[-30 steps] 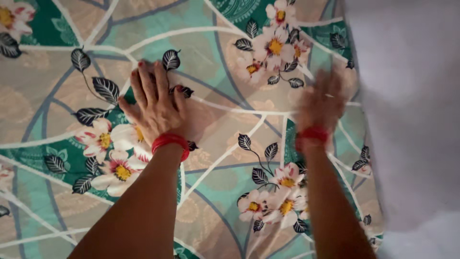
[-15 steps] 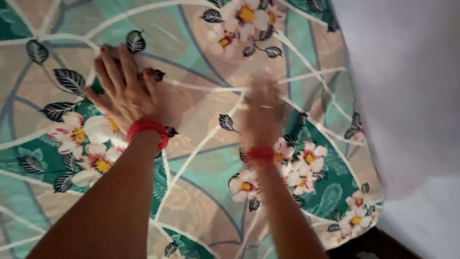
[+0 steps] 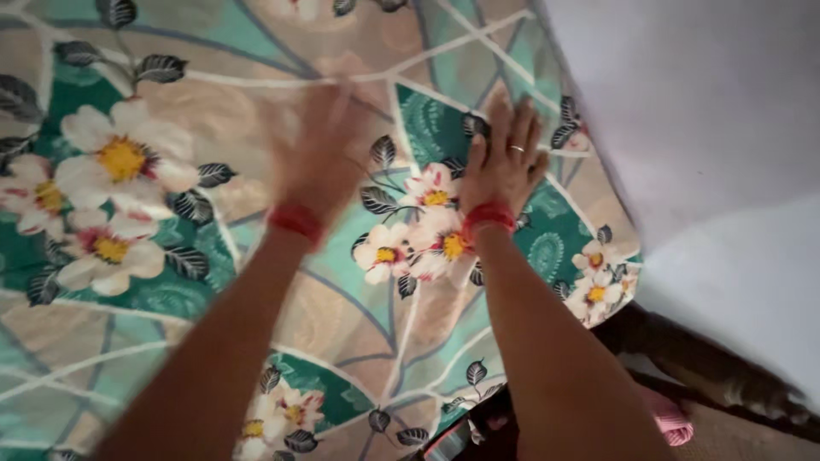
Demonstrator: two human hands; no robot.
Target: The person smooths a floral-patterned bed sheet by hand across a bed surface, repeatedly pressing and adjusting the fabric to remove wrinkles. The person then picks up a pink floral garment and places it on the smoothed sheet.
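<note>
Hands, left [image 3: 318, 158] and right [image 3: 504, 162], lie apart, flat and open-palmed on the floral bedsheet [image 3: 171, 282].

One head-worn view, looking steeply down over your own arms.

You had only the one camera, so no second view shared anything with it. It sat above and behind your hands and faced down and forward along both forearms, close enough that they filled the lower half of the picture. Your right hand [image 3: 504, 162] lay flat just right of centre, your left hand [image 3: 320, 158] beside it to the left and blurred. The flowered sheet [image 3: 128, 282] spread from under both palms out to the left edge. Beyond your right hand the white wall [image 3: 709, 111] closed the upper right, and below it the sheet's corner ended and a strip of floor [image 3: 743, 427] showed.
</note>
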